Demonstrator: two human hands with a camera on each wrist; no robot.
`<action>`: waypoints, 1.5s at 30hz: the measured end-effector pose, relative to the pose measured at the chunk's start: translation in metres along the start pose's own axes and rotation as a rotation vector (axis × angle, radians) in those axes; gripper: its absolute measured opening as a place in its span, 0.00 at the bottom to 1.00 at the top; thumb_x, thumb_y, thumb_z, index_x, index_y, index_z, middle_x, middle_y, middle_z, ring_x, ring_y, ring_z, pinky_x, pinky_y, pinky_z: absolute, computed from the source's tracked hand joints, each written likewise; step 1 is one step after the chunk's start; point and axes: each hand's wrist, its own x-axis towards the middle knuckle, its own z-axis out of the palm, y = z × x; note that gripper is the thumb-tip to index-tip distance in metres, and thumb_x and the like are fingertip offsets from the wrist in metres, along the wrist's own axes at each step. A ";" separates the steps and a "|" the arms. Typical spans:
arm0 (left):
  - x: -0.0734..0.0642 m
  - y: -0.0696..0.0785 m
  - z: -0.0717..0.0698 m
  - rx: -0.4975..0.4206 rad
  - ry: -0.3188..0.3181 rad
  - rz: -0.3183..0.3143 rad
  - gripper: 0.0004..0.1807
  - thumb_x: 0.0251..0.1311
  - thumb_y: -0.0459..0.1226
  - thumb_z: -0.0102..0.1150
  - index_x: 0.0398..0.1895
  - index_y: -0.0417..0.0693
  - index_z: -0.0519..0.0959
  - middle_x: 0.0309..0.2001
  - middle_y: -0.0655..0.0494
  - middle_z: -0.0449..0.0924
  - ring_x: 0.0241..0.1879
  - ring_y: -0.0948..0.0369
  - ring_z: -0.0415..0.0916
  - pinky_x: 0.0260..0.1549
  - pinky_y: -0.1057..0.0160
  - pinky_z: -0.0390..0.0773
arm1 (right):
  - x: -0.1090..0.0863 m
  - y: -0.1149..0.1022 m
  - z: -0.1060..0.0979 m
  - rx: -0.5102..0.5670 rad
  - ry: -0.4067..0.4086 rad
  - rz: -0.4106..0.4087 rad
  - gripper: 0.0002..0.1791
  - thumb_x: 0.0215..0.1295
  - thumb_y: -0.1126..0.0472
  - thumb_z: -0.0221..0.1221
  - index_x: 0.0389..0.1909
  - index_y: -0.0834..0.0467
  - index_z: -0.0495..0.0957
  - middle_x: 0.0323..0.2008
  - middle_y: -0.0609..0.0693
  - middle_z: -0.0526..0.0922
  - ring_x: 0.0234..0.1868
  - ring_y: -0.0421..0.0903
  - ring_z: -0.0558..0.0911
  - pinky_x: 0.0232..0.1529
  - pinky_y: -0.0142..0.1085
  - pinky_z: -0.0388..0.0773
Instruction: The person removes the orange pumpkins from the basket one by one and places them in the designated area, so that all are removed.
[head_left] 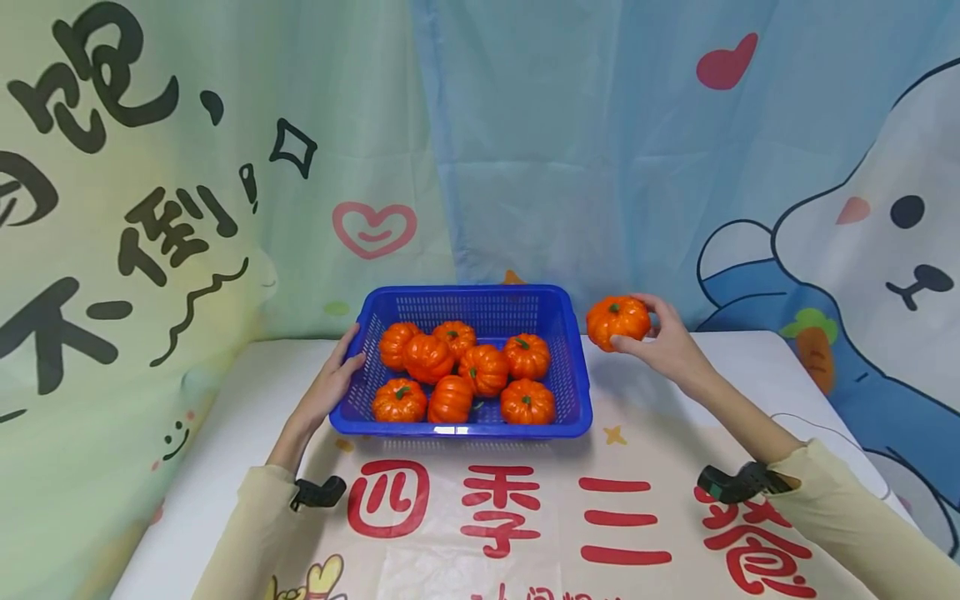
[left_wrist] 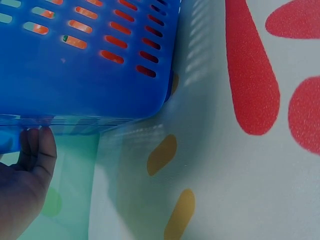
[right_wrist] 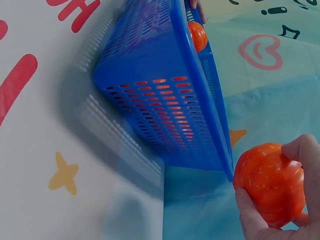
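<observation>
Red characters [head_left: 387,498] on the desk [head_left: 697,533] cover read 四季三餐, the last partly hidden. Beyond, the left grip [head_left: 330,379] holds the left rim of a blue perforated plastic basket [head_left: 457,430] containing eight orange mini pumpkins [head_left: 483,371]. The right grip [head_left: 666,346], thumb and fingers closed round another pumpkin [head_left: 617,321], holds it just right of the basket; squat, it shows no clear long axis. The backdrop [head_left: 525,125] reads 不倒 in black.

a pale green and blue fabric curtain [head_left: 525,133] hangs in front of me, behind the white tabletop [head_left: 255,375], printed with bold black characters [head_left: 49,346], a pink smiling heart outline [head_left: 374,237], a solid red heart [head_left: 726,67] and a white cartoon bear [head_left: 847,242]. large red characters [head_left: 618,519] spread across the tabletop's beige print [head_left: 558,500].
</observation>
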 end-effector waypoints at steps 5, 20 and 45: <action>-0.009 0.018 0.001 -0.007 -0.008 -0.003 0.34 0.73 0.37 0.36 0.79 0.49 0.39 0.78 0.40 0.36 0.76 0.38 0.40 0.73 0.36 0.40 | 0.004 0.009 0.002 0.037 0.014 0.009 0.47 0.63 0.52 0.61 0.75 0.61 0.45 0.72 0.67 0.50 0.65 0.65 0.60 0.63 0.61 0.68; -0.014 0.024 0.003 -0.001 -0.006 -0.012 0.34 0.74 0.37 0.36 0.78 0.48 0.39 0.78 0.40 0.36 0.76 0.39 0.40 0.73 0.37 0.40 | 0.011 0.041 0.011 0.075 0.005 0.067 0.49 0.64 0.52 0.62 0.74 0.63 0.40 0.71 0.69 0.49 0.69 0.67 0.56 0.67 0.63 0.61; -0.014 0.025 0.004 0.015 -0.001 -0.008 0.34 0.74 0.37 0.36 0.78 0.47 0.40 0.78 0.39 0.37 0.76 0.39 0.40 0.73 0.36 0.40 | 0.031 0.098 0.032 -0.046 -0.025 0.157 0.55 0.58 0.38 0.63 0.70 0.66 0.45 0.70 0.71 0.54 0.68 0.68 0.59 0.68 0.62 0.60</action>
